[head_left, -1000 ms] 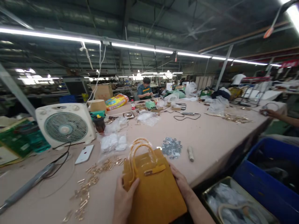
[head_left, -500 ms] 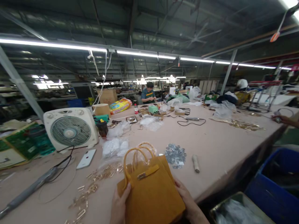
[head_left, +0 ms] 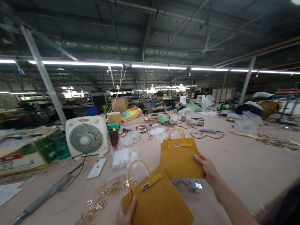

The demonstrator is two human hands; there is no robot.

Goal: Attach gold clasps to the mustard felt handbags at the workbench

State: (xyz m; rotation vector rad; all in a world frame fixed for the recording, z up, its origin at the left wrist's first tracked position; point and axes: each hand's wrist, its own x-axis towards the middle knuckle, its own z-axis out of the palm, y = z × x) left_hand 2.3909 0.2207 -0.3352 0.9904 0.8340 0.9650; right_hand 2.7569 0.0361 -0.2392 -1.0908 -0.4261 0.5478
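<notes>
My left hand grips the left edge of a mustard-yellow handbag panel, thumb on its front near the foot of the handle. This panel has one arched handle and a strap with a metal clasp. Farther off and to the right, my right hand pinches the right edge of a second mustard handbag panel, likewise with handle, strap and clasp. The second panel is raised over the table, and its lower left corner overlaps the first panel. Behind it, small silvery metal pieces are partly hidden.
Gold-coloured metal loops lie scattered left of the panels, near a white phone and a grey corded tool. A box fan stands behind them. Plastic bags lie mid-table. A person sits at the far side.
The two panels, stacked together before, are now apart. My right hand has carried one forward and to the right, while my left hand keeps the other. The view has turned left.
</notes>
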